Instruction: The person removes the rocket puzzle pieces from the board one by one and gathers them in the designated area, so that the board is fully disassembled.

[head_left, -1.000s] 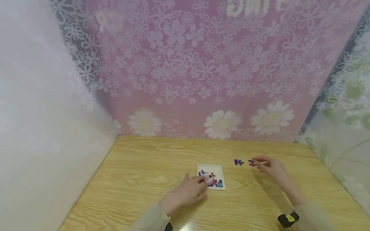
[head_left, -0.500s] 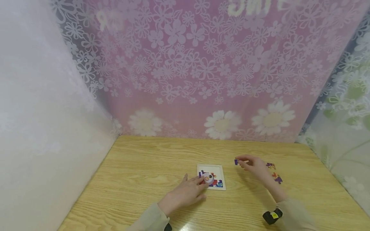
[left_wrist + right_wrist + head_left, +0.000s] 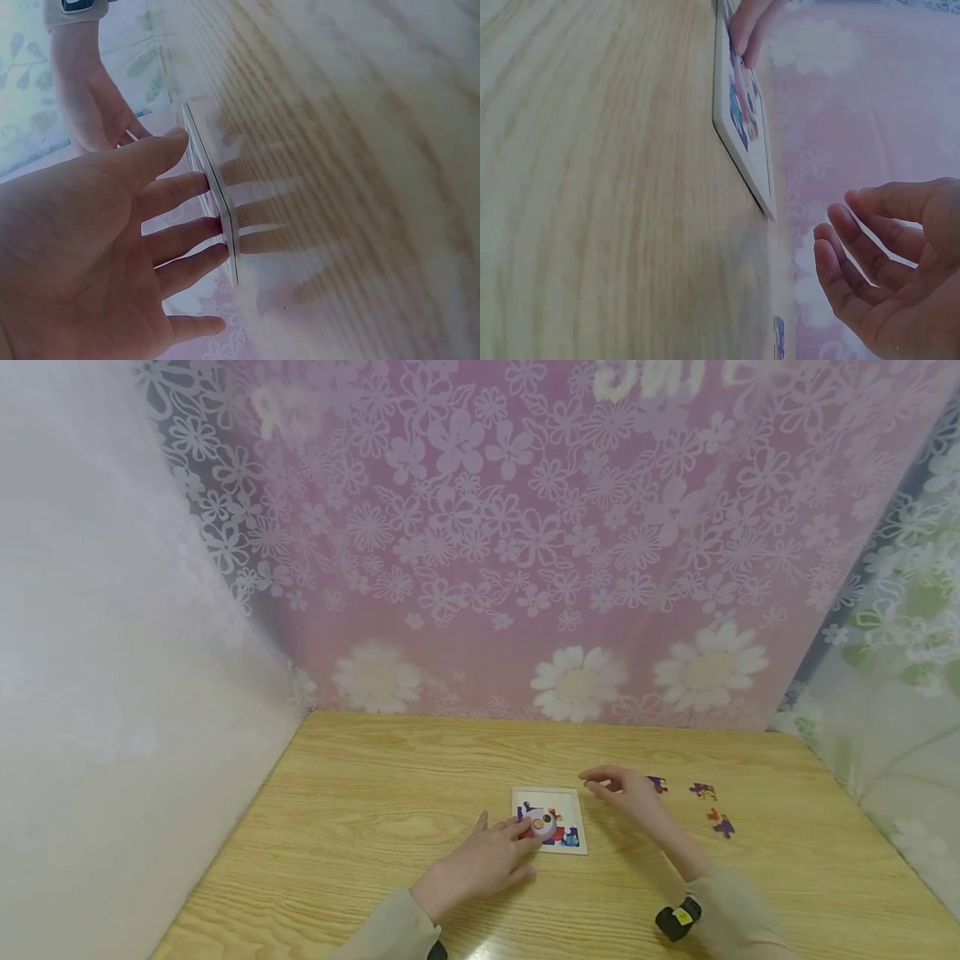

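Observation:
A white-framed jigsaw tray [image 3: 582, 837] lies on the table, partly filled along its lower side with purple, red and blue pieces. My left hand [image 3: 480, 856] has its fingertips resting on the tray's left side; in the left wrist view the fingers [image 3: 180, 193] are straight and spread. My right hand [image 3: 626, 793] hovers just beyond the tray's upper right corner, fingers loosely bent. In the right wrist view nothing shows between the right fingers [image 3: 847, 221]. A purple jigsaw piece [image 3: 657, 784] lies just behind the right hand, and another is mostly hidden by its fingers.
Two more loose jigsaw pieces, one purple and orange [image 3: 703, 791] and one with an orange top [image 3: 721, 823], lie further right on the wooden table [image 3: 360, 793]. A pink flowered curtain [image 3: 465, 568] hangs behind the table's far edge.
The right hand has moved left, from over the loose pieces toward the tray, uncovering pieces on the right. The left hand and the tray have stayed nearly still.

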Available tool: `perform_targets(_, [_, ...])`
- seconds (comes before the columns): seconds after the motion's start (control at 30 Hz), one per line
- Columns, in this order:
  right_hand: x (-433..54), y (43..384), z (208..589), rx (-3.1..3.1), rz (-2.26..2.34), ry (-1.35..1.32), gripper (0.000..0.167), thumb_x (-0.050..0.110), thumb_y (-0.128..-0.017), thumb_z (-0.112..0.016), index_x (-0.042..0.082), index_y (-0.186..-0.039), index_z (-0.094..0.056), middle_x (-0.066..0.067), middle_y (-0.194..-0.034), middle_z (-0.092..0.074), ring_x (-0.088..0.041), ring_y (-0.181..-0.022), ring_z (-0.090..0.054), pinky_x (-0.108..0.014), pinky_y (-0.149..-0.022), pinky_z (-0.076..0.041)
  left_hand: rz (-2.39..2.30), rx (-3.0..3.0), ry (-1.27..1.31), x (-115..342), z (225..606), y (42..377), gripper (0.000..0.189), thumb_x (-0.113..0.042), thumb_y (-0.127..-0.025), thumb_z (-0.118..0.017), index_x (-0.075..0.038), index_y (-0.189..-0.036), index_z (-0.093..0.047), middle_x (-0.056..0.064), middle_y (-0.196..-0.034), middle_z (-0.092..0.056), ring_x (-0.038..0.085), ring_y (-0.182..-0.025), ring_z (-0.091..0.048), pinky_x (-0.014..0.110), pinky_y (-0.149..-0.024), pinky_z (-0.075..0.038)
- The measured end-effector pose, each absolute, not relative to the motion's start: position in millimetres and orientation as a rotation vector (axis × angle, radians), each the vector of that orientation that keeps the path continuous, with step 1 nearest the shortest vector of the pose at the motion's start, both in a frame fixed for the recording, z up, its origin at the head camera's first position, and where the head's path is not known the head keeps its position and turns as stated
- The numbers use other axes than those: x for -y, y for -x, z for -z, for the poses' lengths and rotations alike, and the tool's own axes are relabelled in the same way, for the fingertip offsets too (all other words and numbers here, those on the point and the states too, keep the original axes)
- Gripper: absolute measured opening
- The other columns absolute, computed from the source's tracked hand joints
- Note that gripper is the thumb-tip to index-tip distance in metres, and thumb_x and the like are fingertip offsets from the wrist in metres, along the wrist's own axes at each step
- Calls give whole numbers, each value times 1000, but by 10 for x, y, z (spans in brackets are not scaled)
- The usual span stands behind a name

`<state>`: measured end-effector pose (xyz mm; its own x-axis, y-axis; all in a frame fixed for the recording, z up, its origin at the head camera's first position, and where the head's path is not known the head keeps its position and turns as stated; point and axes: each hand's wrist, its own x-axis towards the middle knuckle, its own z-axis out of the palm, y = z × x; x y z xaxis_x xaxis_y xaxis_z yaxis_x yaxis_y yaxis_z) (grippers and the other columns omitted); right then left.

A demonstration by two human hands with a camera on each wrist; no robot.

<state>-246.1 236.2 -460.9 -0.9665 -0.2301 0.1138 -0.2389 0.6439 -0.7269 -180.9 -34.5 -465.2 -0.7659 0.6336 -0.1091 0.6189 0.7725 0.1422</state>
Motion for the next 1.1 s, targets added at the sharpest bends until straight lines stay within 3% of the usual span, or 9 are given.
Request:
perform_targets(0.2, [-2227,2459,4685,2898,-1237,-377,23,22,-101,-65,9,-118,-76,-13,-119,-75,-21,-92,-71,-29,-71,-58,-151,-2824,-1012,348,4659,1814,52,-47,-102,-57,-29,-151,-52,0,-164,-40,22,-150,-42,64,-120,-33])
perform_targets(0.6, [-2053,2402,4737,2986,-1203,-500,22,19,-101,-65,9,-118,-76,-14,-122,-74,-26,-99,-72,-42,-82,-60,-145,-2829,-1040,363,4648,1810,52,-48,-103,-56,-29,-150,-53,1,-163,-43,22,-149,-44,65,-119,-35])
perform_targets(1.1, [-1974,2423,4795,2995,-1190,-533,21,16,-99,-67,9,-118,-75,-9,-111,-77,-17,-93,-70,-29,-73,-58,-139,-2832,-1030,356,4639,1808,51,-48,-102,-57,-29,-150,-54,0,-162,-43,22,-149,-44,65,-118,-36])
